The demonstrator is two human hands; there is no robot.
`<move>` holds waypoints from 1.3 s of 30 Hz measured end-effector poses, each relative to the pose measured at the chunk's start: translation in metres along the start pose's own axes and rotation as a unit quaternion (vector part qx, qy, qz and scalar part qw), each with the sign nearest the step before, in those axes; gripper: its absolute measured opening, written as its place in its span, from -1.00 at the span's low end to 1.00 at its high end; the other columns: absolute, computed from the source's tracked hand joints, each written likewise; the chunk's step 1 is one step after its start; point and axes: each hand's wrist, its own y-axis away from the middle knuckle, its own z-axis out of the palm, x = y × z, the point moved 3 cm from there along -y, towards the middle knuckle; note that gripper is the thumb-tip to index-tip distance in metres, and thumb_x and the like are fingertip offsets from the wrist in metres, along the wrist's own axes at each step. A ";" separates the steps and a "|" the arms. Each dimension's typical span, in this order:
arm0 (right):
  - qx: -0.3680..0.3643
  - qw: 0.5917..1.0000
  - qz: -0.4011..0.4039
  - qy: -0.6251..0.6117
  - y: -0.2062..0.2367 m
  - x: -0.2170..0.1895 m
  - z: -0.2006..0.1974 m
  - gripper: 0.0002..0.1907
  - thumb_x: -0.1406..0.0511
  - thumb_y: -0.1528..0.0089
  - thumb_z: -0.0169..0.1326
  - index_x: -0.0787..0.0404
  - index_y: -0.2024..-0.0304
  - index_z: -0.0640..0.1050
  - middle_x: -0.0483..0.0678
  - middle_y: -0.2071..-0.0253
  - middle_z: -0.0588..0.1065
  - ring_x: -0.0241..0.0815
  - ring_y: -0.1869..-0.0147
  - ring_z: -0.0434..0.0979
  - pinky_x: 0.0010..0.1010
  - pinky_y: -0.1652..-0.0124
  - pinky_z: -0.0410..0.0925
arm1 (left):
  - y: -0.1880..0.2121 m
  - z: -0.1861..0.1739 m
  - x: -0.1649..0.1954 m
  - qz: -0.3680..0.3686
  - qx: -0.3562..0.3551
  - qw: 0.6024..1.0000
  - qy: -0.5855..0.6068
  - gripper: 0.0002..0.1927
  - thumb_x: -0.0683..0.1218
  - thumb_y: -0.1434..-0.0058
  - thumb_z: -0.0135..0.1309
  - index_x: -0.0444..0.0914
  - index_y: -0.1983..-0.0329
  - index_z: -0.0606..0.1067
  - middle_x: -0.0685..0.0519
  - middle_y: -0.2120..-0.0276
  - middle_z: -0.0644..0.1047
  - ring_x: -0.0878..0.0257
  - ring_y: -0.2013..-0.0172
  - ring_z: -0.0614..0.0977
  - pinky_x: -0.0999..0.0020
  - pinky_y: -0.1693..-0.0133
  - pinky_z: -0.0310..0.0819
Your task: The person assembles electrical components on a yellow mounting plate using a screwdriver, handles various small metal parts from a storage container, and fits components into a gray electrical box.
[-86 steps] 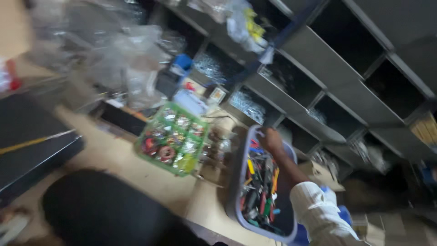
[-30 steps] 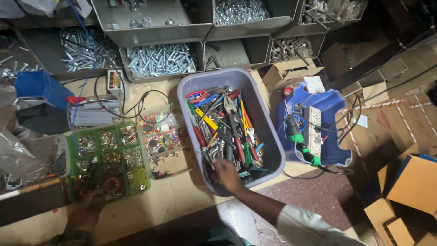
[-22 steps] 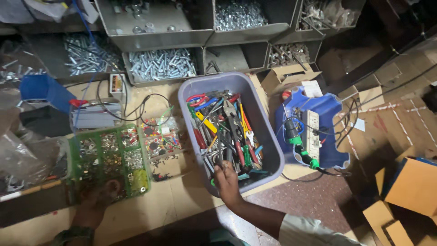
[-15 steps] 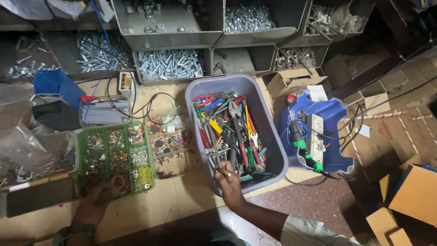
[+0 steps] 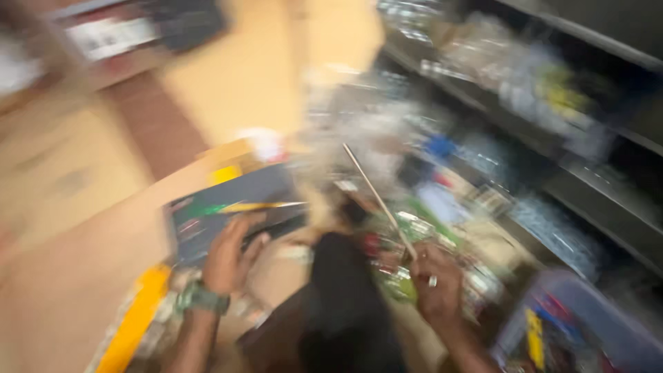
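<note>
The view is heavily blurred by motion. My right hand [image 5: 435, 280], with a ring on one finger, is closed around a thin pale rod [image 5: 376, 197] that slants up and to the left. My left hand [image 5: 231, 252], with a green band at the wrist, lies with fingers apart on a dark flat case [image 5: 228, 200] that has a yellow stripe. A black rounded shape [image 5: 338, 304] sits between my two arms and hides what is under it.
A grey-blue tub [image 5: 580, 324] of mixed hand tools stands at the lower right. Metal shelves [image 5: 573, 166] with bins and plastic bags run along the right. A green compartment box [image 5: 421, 224] lies behind the rod. A yellow strip [image 5: 135, 321] lies at the lower left.
The view has swung left, so the tool tub now sits at the lower right. My right hand left the tub and now holds a thin rod. My left hand moved from the green box onto the dark case.
</note>
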 end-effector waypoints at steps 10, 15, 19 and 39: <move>-0.576 0.733 -0.362 -0.024 -0.092 -0.215 0.424 -0.75 0.21 -0.24 0.07 0.18 0.14 0.66 0.10 0.17 0.62 0.11 0.13 0.62 -0.11 0.08 0.45 | 0.197 -0.138 -0.190 -0.283 0.055 0.957 0.043 -0.36 -0.16 -0.20 0.06 0.03 -0.38 0.29 -0.04 -0.25 0.46 -0.02 -0.10 0.60 0.13 -0.09 0.50; -0.601 0.664 -0.435 0.097 -0.011 -0.231 0.551 -0.79 0.19 -0.24 0.15 0.20 0.23 0.60 0.12 0.22 0.59 0.18 0.09 0.58 -0.04 0.07 0.42 | 0.211 -0.128 -0.264 -0.249 0.046 0.967 -0.014 -0.40 -0.10 -0.32 0.08 -0.02 -0.43 0.29 -0.14 -0.22 0.49 -0.12 -0.15 0.55 0.05 -0.14 0.42; -0.623 0.655 -0.425 0.031 -0.013 -0.234 0.585 -0.78 0.33 -0.16 0.11 0.14 0.12 0.58 0.09 0.21 0.58 0.16 0.06 0.58 -0.06 0.07 0.41 | 0.207 -0.141 -0.305 -0.365 0.031 0.929 0.052 -0.42 -0.02 -0.37 0.00 0.09 -0.47 0.28 -0.12 -0.11 0.58 -0.09 -0.10 0.60 0.13 -0.17 0.43; -0.604 0.623 -0.491 0.077 0.002 -0.208 0.605 -0.59 0.49 -0.06 0.04 0.20 0.03 0.55 0.04 0.06 0.58 0.08 -0.09 0.54 -0.13 -0.07 0.39 | 0.281 -0.093 -0.362 -0.422 0.027 0.892 -0.157 -0.20 0.15 0.05 0.32 -0.02 -0.29 0.35 0.08 -0.43 0.19 0.23 -0.50 0.05 -0.22 -0.36 -0.19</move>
